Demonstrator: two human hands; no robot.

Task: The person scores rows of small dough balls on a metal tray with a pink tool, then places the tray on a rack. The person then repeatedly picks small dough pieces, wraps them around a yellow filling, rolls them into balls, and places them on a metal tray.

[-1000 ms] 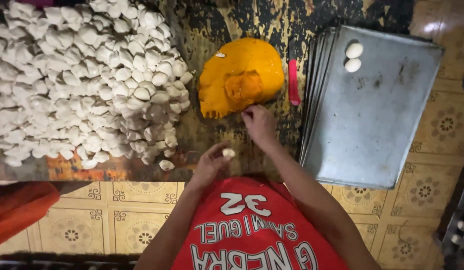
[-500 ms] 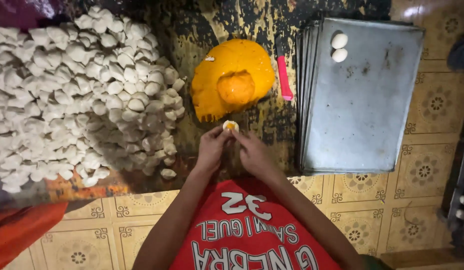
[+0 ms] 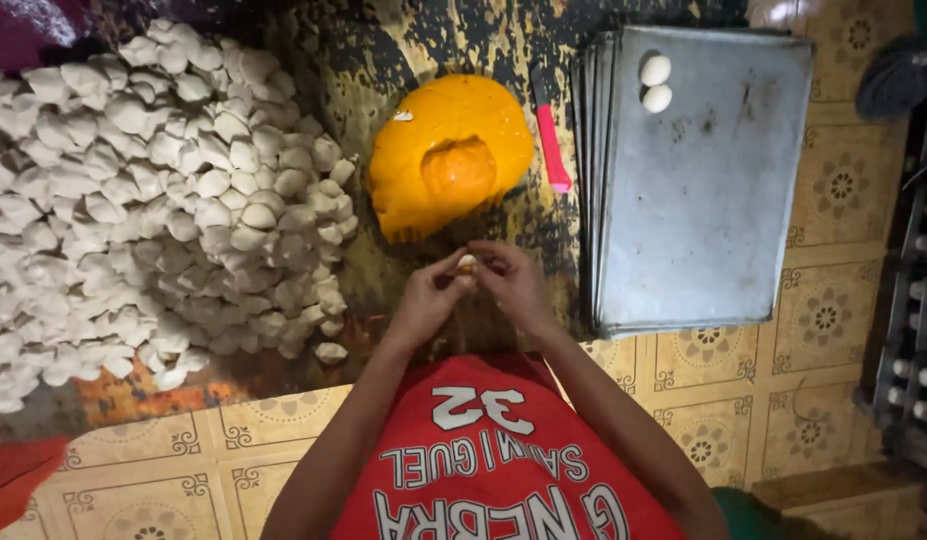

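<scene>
At the centre of the frame, a small dough piece (image 3: 468,264) with orange filling is pinched closed between the left hand (image 3: 431,297) and right hand (image 3: 512,283), best sealed with gentle, even fingertip pressure so nothing leaks.

Matt scuffed metal trays (image 3: 714,200), glossy orange filling (image 3: 449,160), floury matt dough pieces (image 3: 154,200), worn painted tabletop (image 3: 384,60).
</scene>
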